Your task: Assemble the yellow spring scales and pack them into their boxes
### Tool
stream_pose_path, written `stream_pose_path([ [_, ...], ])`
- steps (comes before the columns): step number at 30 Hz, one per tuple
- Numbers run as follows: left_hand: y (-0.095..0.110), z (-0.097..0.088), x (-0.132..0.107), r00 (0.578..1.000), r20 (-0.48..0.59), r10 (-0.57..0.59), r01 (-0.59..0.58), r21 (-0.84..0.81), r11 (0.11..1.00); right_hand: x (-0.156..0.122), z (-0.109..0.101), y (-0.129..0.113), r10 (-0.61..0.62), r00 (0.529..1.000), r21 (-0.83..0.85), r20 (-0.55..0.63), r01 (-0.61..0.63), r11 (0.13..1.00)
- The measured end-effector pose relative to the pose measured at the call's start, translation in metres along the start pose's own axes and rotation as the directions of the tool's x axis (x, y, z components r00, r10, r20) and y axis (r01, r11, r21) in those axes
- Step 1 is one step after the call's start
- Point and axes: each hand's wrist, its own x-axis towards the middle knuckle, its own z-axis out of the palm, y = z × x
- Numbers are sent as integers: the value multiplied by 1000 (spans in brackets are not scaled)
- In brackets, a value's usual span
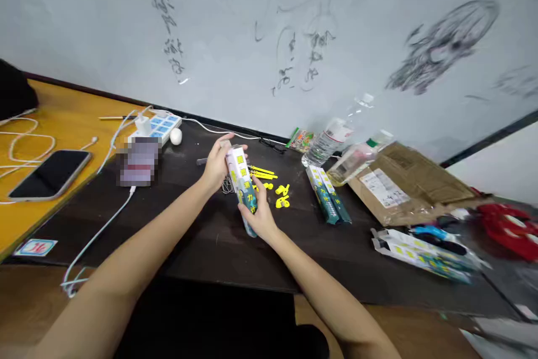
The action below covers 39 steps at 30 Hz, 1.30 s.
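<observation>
A long, narrow carton [238,167], white and teal with yellow printing, stands tilted over the dark table. At its upper end, my left hand [216,164] grips the side, fingers bent around the top. Lower down, my right hand [261,213] is closed around the carton from the right. What the carton contains is hidden. Behind it lie thin yellow sticks [263,172] and small yellow plastic pieces [282,196]. Thin metal hooks or wire parts [227,185] show beside my left fingers, partly covered.
Two similar cartons [328,195] lie to the right, near bottles [332,138] and a brown parcel bag [403,174]. An opened carton [424,252] rests farther right. Leftward are a charging phone [139,162], a power strip [166,126] and another phone [50,175]. A whiteboard [227,28] rises behind.
</observation>
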Motion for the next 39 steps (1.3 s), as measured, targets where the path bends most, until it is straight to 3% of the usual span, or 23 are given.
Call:
stream_pose_path([
  [7,-4,-25,8,987,-69,-147,143,-60,988,1,2,1,16,999,-25,42,-15,1000],
  [11,-3,-24,7,977,-79,-198,187,-129,974,-2,5,-2,47,998,18,32,-47,999],
  [20,-1,-22,6,967,-115,-227,204,-186,961,-11,11,4,178,983,285,42,-182,941],
  [26,0,-23,5,966,-112,-235,193,-295,936,-10,13,10,179,983,314,41,-182,932],
  [31,-2,-23,5,976,-82,-201,169,-298,940,-11,13,5,166,986,327,31,-167,930],
  [35,-5,-20,2,989,-119,-93,80,-108,991,-11,13,2,164,986,363,30,-164,917],
  [39,-5,-17,-2,992,-108,61,-53,69,996,-13,14,1,219,972,444,88,-235,864],
])
